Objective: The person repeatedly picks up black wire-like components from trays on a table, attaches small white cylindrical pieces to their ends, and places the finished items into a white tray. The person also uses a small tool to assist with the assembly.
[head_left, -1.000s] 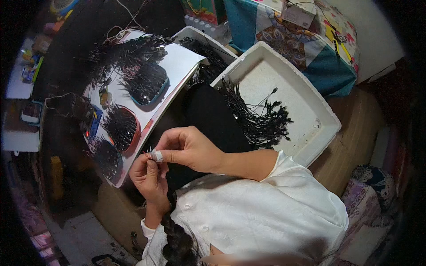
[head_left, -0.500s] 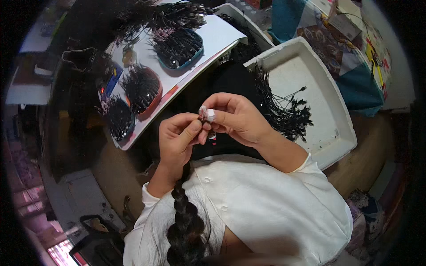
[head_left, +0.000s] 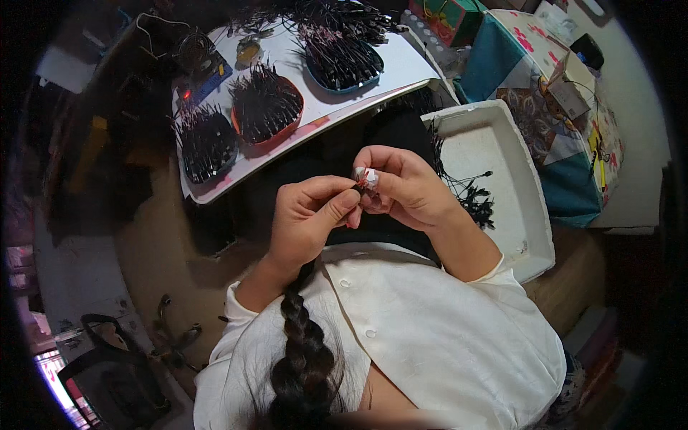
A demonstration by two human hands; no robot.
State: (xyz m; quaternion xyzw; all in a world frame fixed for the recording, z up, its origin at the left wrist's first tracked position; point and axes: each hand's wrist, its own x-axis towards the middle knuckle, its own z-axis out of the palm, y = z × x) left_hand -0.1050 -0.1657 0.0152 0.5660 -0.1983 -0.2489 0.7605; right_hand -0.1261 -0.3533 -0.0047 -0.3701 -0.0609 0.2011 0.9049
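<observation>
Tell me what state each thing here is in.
Left hand, pinched shut
Right hand, pinched shut beside it
Small wired piece, held, mostly hidden by fingers
Orange bowl, filled with dark cables
Blue bowl, filled likewise
White foam box, open, partly filled with black cables
Red light, lit

Counter (head_left: pixel 405 63) ahead on the left, foam box (head_left: pixel 505 161) on the right, left hand (head_left: pixel 312 215) and right hand (head_left: pixel 408 188) in the middle.
On the counter, three bunches of cables go in a row: the left bunch (head_left: pixel 206 143) at the near end, the middle bunch (head_left: pixel 265 107) in one bowl (head_left: pixel 288 131), the right bunch (head_left: pixel 340 63) in another. Loose cables (head_left: pixel 352 18) lie behind the right bunch. More cables (head_left: pixel 474 203) lie inside the foam box. Behind that box, a small carton (head_left: pixel 575 87) sits on a tablecloth (head_left: pixel 527 39). Wire (head_left: pixel 364 182) sits between the hands' fingertips.
</observation>
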